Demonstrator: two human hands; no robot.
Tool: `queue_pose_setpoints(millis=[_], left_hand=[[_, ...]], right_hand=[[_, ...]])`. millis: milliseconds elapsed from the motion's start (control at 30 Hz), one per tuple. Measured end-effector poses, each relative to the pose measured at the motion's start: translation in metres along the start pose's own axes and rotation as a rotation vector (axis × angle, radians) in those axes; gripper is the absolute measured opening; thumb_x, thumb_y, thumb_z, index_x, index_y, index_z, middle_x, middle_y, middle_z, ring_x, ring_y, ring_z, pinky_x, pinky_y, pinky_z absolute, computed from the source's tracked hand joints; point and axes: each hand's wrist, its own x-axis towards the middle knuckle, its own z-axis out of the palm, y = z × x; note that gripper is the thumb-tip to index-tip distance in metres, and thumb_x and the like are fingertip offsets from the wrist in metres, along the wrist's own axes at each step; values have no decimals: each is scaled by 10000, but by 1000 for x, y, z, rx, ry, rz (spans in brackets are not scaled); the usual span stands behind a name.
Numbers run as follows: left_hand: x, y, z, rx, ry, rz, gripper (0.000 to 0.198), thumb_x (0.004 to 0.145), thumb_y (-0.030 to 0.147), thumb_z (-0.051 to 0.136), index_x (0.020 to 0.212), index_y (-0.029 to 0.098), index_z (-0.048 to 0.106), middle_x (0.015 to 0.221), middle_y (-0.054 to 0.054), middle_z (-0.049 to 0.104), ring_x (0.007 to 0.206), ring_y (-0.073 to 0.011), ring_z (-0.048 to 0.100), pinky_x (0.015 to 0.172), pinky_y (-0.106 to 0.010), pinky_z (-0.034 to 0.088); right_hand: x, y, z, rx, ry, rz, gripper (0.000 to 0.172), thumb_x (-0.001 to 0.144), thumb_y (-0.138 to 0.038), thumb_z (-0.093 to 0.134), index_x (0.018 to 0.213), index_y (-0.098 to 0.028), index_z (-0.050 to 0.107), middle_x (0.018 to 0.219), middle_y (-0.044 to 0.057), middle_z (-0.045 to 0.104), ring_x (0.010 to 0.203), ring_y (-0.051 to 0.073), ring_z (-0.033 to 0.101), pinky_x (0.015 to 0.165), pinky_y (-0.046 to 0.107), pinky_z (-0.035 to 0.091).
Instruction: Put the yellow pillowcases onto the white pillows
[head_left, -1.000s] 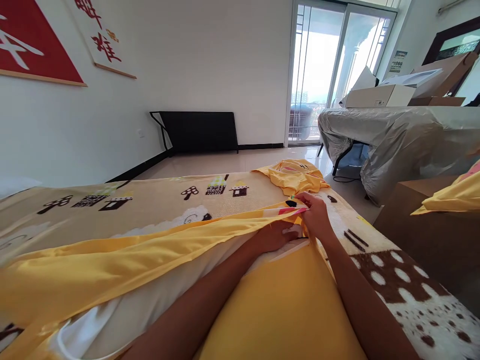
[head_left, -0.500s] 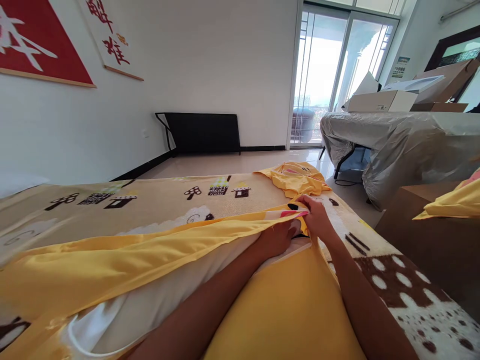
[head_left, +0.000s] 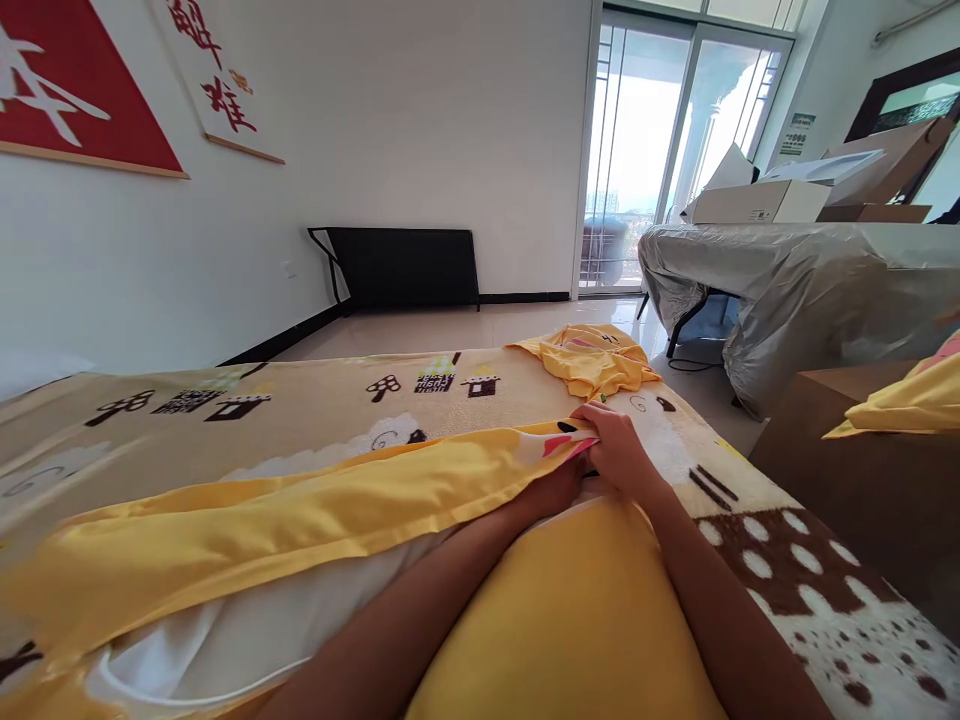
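Observation:
A long yellow fabric cover (head_left: 300,525) with a pink, white and black print at its far end stretches across the bed. White material (head_left: 292,630) with a pale corded edge shows beneath its lifted flap. My right hand (head_left: 619,445) pinches the cover's printed corner between thumb and fingers. Just left of it, my left hand (head_left: 559,487) reaches under the flap, its fingers mostly hidden by the cloth and the right hand. Between my forearms bulges a smooth yellow surface (head_left: 570,620) with a pale edge along its top. A second crumpled yellow cloth (head_left: 600,365) lies beyond my hands.
A patterned beige blanket (head_left: 300,415) covers the bed under the cloths. To the right, a cardboard box (head_left: 832,470) has yellow cloth (head_left: 900,405) over it. Behind stands a plastic-covered table (head_left: 795,270) with boxes on top. A folded black table (head_left: 401,268) leans against the wall.
My right hand has shifted slightly left and down with the cover's corner. The flap has come down over more of my left hand, and more of its printed end shows.

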Motion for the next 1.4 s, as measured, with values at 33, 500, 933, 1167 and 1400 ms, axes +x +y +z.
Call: queue_pose_setpoints(millis=[33, 500, 933, 1167, 1400], left_hand=[[0, 0, -1, 14, -14, -15, 312, 914, 224, 341, 1097, 172, 588, 1075, -100, 655, 971, -212, 608, 942, -419, 464], [-8, 9, -14, 69, -12, 22, 446, 871, 234, 408, 1311, 257, 474, 1323, -58, 552, 1174, -241, 532, 992, -358, 422], [-27, 5, -19, -42, 52, 310, 330, 860, 178, 411, 1090, 201, 645, 1218, -58, 629, 1134, -194, 557, 1001, -316, 422], [-23, 12, -19, -54, 43, 218, 334, 847, 193, 429, 1106, 220, 638, 1195, -53, 643, 1090, -213, 583, 985, -349, 439], [-21, 13, -16, -191, 89, 145, 381, 907, 253, 379, 1231, 197, 571, 1226, -59, 624, 1144, -208, 548, 1041, -358, 392]], right_hand=[[0, 1, -2, 24, -2, 11, 339, 581, 3, 447, 778, -193, 642, 805, 11, 662, 754, 162, 581, 686, 243, 409], [5, 28, -2, -146, 173, 82, 331, 583, -28, 456, 794, -159, 675, 818, 62, 654, 761, 180, 591, 697, 264, 423], [7, 28, -9, -30, 87, 145, 264, 588, -80, 506, 729, -178, 707, 735, 25, 716, 697, 180, 604, 650, 267, 418], [8, 32, -9, 63, 35, 140, 273, 582, -95, 533, 745, -183, 734, 728, 22, 722, 678, 184, 617, 637, 271, 470], [8, 28, -13, 145, -12, 167, 254, 598, -109, 524, 725, -181, 732, 722, 21, 721, 702, 190, 629, 647, 270, 487]])
